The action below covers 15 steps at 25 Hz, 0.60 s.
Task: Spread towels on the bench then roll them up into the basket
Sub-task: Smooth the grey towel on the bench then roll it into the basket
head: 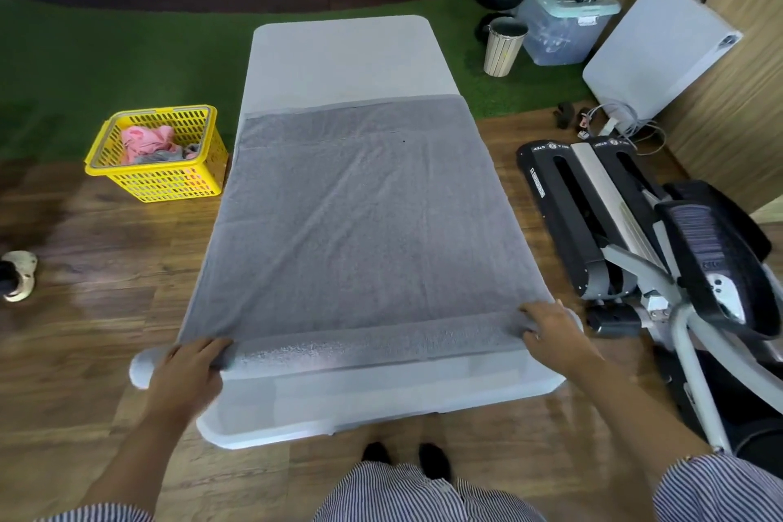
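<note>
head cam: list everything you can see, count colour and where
bench: 1, light grey, centre
towel: 1, dark grey, spread on the bench, near edge rolled
basket: 1, yellow, floor left of the bench, pink and grey cloth inside
bin: 1, pale slatted, far right
storage box: 1, clear, beside the bin
panel: 1, light grey, leaning on the right wall
exercise machine: 1, black and silver, right
left hand: on the roll's left end
right hand: on the roll's right end
</note>
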### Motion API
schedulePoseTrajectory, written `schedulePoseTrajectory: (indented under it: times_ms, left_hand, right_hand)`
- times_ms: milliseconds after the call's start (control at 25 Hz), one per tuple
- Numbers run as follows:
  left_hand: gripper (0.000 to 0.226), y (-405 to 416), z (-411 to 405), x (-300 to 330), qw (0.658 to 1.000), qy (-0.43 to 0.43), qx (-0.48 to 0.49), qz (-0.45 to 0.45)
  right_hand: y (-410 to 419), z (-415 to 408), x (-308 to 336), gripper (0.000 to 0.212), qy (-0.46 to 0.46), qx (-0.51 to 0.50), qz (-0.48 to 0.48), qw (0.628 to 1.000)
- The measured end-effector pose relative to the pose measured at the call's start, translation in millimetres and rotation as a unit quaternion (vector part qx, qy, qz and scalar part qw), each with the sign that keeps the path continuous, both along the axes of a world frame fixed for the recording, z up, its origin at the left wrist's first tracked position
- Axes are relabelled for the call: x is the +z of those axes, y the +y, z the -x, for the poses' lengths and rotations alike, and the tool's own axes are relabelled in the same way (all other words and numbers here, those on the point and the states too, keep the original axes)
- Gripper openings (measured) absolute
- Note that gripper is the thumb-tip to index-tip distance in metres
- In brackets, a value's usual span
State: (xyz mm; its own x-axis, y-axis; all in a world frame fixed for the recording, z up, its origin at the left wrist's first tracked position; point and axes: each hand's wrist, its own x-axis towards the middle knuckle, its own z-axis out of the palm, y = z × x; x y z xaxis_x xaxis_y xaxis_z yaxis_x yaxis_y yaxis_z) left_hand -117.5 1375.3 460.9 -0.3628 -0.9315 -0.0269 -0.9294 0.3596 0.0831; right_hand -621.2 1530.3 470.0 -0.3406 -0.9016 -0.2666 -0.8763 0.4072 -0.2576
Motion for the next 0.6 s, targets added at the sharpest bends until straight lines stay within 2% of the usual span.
schedulePoseTrajectory:
  times_ms: [120, 200, 280, 360, 520, 600]
  left_hand:
    - [0.047, 7.2, 1.6, 0.9, 0.999, -0.012, 0.014, 0.037]
    - [0.048, 10.7, 5.0, -2.1, 0.998, 0.017, 0.007, 0.054]
    - [0.048, 7.7, 6.9, -6.7, 0.999, 0.023, -0.001, 0.046]
    - [0.048, 4.0, 9.1, -10.5, 1.000, -0.004, 0.002, 0.010]
    - [0.032, 2.0, 16.1, 1.2, 0.999, -0.033, 0.005, -0.018]
    - [0.036, -0.7, 14.1, 7.8, 0.998, -0.045, -0.022, -0.028]
  right_hand:
    - [9.3, -4.0, -6.1, 0.028, 0.014, -0.005, 0.105, 0.994]
    - [16.3, -4.0, -12.8, 0.030, 0.027, 0.010, 0.144, 0.989]
    - [18.5, -3.7, -15.5, 0.043, 0.000, 0.010, 0.109, 0.994]
    - [15.3, -3.0, -12.8, 0.050, 0.012, 0.011, 0.058, 0.998]
    - [8.0, 1.5, 2.0, 0.030, 0.051, 0.004, 0.018, 0.999]
    - [6.4, 7.3, 4.6, 0.028, 0.054, 0.019, -0.010, 0.998]
